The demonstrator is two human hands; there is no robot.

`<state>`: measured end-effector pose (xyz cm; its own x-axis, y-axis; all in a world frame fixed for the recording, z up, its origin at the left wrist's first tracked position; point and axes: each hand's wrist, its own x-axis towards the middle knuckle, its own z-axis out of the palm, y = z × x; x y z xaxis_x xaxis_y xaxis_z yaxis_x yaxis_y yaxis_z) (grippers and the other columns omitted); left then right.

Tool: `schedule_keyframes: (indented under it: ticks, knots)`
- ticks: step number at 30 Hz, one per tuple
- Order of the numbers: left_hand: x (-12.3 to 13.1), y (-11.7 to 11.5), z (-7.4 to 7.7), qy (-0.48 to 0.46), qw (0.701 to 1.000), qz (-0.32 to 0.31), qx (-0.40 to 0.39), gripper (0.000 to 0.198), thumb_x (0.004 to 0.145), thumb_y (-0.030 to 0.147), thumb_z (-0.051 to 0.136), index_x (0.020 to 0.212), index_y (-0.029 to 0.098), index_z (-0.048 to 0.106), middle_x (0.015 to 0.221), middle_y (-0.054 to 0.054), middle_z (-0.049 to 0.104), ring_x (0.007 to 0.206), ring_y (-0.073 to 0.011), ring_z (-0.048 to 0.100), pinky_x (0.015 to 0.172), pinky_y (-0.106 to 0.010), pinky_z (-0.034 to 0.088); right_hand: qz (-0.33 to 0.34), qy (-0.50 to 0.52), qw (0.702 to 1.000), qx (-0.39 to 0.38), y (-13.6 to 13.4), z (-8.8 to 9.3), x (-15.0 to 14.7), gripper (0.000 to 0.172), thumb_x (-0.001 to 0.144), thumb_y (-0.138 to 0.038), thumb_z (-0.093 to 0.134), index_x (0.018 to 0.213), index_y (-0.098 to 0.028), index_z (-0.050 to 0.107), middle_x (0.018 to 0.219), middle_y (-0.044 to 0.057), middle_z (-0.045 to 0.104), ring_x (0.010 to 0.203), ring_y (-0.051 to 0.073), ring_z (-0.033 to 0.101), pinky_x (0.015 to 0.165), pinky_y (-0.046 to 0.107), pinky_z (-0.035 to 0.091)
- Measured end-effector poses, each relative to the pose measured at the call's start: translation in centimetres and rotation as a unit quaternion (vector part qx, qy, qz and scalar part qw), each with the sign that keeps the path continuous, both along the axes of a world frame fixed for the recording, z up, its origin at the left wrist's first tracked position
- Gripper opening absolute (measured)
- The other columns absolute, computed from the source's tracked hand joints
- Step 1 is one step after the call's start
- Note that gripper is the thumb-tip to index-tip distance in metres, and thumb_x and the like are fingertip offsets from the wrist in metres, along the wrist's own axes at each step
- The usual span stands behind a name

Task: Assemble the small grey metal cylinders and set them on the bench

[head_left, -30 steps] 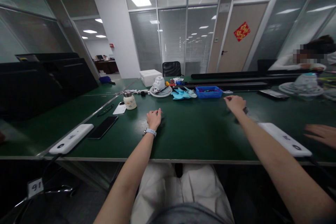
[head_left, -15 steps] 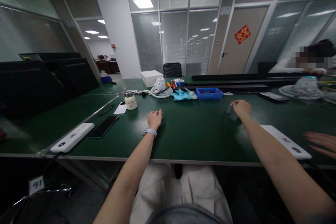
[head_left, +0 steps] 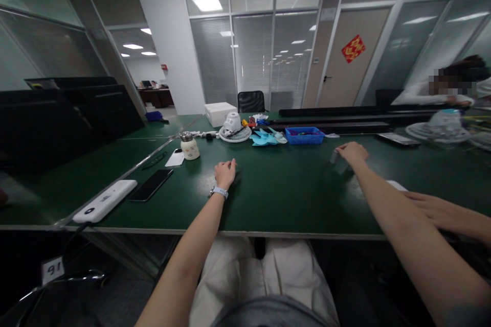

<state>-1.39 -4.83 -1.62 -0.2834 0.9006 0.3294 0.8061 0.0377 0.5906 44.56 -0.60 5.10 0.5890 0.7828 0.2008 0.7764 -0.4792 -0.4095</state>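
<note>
My left hand (head_left: pixel 225 173) rests on the green table (head_left: pixel 276 189), its fingers curled together; what they hold, if anything, is too small to name. A watch (head_left: pixel 219 192) is on that wrist. Farther right, my right hand (head_left: pixel 353 153) is closed, fingertips pinched at the top of a small clear object (head_left: pixel 334 156) that stands on the table. A faint pale shape lies just below these fingers. The blue tray (head_left: pixel 305 136) with small items is beyond and to the left of my right hand.
Behind are light-blue fan blades (head_left: pixel 264 137), a white fan part (head_left: pixel 235 133) and a white box (head_left: pixel 221 113). At left stand a bottle (head_left: pixel 189 146), a phone (head_left: pixel 152 185) and a white power strip (head_left: pixel 106 201). Another person's hand (head_left: pixel 441 209) reaches in at right.
The other person's hand has moved left, over the white power strip at the right and behind my right forearm. My hands have hardly moved.
</note>
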Motion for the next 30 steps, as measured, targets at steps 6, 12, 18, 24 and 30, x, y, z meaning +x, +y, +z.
schedule_keyframes:
  ticks: [6, 12, 18, 24, 30]
  knots:
    - [0.0, -0.1, 0.2, 0.005, 1.000, 0.001, -0.008, 0.053, 0.091, 0.054, 0.027, 0.096, 0.027, 0.072, 0.110, -0.012, 0.062, 0.109, -0.0291, 0.050, 0.092, -0.042, 0.039, 0.008, -0.111, 0.994, -0.023, 0.0, -0.1, -0.1, 0.033, 0.079, -0.043, 0.061, 0.094, -0.016, 0.073, 0.102, 0.019, 0.064, 0.100, 0.031, 0.056, 0.088, 0.048, 0.033]
    - [0.2, -0.2, 0.2, 0.005, 1.000, 0.000, -0.007, 0.051, 0.091, 0.054, 0.028, 0.096, 0.028, 0.072, 0.110, -0.012, 0.061, 0.110, -0.0291, 0.050, 0.092, -0.042, 0.039, -0.025, -0.163, 0.978, 0.125, -2.3, -3.3, 0.6, 0.068, 0.075, -0.059, 0.057, 0.128, -0.017, 0.053, 0.123, 0.021, 0.053, 0.113, 0.037, 0.048, 0.094, 0.050, 0.031]
    - [0.3, -0.4, 0.4, 0.014, 1.000, 0.000, -0.012, 0.050, 0.091, 0.053, 0.029, 0.097, 0.027, 0.072, 0.111, -0.012, 0.061, 0.110, -0.0303, 0.049, 0.091, -0.043, 0.039, -0.056, 0.023, 0.994, 0.090, -4.1, -6.7, 2.2, 0.074, 0.070, -0.042, 0.069, 0.133, -0.011, 0.044, 0.115, 0.022, 0.058, 0.104, 0.033, 0.057, 0.081, 0.041, 0.046]
    - [0.2, -0.4, 0.4, 0.022, 1.000, 0.000, -0.018, 0.049, 0.091, 0.052, 0.030, 0.098, 0.027, 0.071, 0.112, -0.012, 0.061, 0.109, -0.0298, 0.050, 0.089, -0.042, 0.040, -0.033, -0.001, 0.994, 0.105, -4.7, -5.6, 0.8, 0.052, 0.074, -0.043, 0.066, 0.118, -0.015, 0.059, 0.104, 0.017, 0.065, 0.096, 0.030, 0.062, 0.080, 0.038, 0.047]
    - [0.4, -0.2, 0.1, 0.003, 1.000, -0.017, -0.004, 0.044, 0.089, 0.052, 0.037, 0.096, 0.025, 0.072, 0.109, -0.011, 0.063, 0.108, -0.0282, 0.051, 0.090, -0.040, 0.040, 0.289, 0.019, 0.936, 0.198, -5.2, -5.5, -11.5, 0.049, 0.075, -0.045, 0.066, 0.117, -0.020, 0.060, 0.101, 0.006, 0.068, 0.088, 0.020, 0.064, 0.081, 0.031, 0.050]
